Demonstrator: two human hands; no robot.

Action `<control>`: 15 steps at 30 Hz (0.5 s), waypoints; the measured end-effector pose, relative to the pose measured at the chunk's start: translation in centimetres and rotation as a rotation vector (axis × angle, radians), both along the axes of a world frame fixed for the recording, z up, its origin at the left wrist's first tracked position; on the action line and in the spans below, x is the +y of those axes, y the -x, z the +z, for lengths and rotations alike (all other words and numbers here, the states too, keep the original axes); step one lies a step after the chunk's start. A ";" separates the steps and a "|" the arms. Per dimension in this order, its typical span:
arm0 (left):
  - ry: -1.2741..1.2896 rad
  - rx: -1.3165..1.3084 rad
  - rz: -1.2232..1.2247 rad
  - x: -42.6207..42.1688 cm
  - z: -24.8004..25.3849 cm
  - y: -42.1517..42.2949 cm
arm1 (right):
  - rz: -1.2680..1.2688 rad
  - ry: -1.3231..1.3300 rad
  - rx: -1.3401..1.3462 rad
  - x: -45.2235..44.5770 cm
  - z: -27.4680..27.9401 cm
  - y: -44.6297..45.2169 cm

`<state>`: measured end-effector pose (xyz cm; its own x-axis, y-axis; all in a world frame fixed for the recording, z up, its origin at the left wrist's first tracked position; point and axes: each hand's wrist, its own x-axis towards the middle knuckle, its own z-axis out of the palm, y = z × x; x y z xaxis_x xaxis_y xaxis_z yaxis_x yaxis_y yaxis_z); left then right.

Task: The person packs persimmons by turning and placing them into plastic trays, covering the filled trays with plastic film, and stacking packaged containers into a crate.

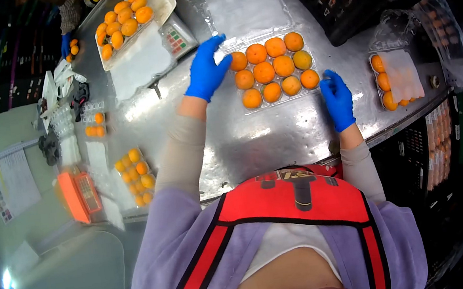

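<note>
A clear plastic clamshell (pixel 283 100) lies opened on the metal table, several round orange fruits (pixel 264 72) set in rows in its base. Its lid side stretches away at the back, with a white sheet (pixel 247 8) over it. My left hand (pixel 206 70), in a blue glove, is at the base's far left corner, thumb and fingers apart around the corner fruit's side; I cannot tell whether it touches the plastic. Beside the right edge of the base is my right hand (pixel 338 101), also blue-gloved, fingers loosely bent and holding nothing visible.
A scale (pixel 178 39) bears a tray of fruit (pixel 125 19) at the back left. A black crate (pixel 349 2) stands back right. Another fruit pack (pixel 398 77) lies right, one more (pixel 135 175) left, near an orange device (pixel 79 196). A co-worker's gloved hand (pixel 65 45) is far left.
</note>
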<state>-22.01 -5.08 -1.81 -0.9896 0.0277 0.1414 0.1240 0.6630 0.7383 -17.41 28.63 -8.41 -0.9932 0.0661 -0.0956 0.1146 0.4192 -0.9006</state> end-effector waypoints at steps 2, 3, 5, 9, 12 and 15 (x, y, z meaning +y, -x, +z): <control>0.022 0.047 0.013 1.1 -1.5 -1.0 | 0.025 0.077 -0.080 -0.5 0.1 0.4; 0.021 0.048 0.012 1.6 -1.5 -1.1 | 0.049 0.155 -0.160 -0.6 0.2 0.5; 0.000 0.090 0.031 2.5 -1.2 -1.2 | 0.065 0.144 -0.106 -0.3 0.3 0.4; 0.125 0.013 0.009 4.6 -0.3 -1.4 | 0.061 0.389 -0.227 -0.3 1.2 -0.9; 0.241 0.102 -0.015 6.2 -0.6 -1.5 | 0.044 0.386 -0.268 0.2 1.9 -2.4; 0.315 0.016 -0.053 7.6 0.2 -1.4 | 0.041 0.385 -0.300 1.1 2.2 -3.9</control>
<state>-20.65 2.57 -1.58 -0.9833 0.1242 0.1330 0.1745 0.8511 0.4951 -13.49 29.73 -6.24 -0.9190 -0.0694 -0.3881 0.3835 0.0715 -0.9208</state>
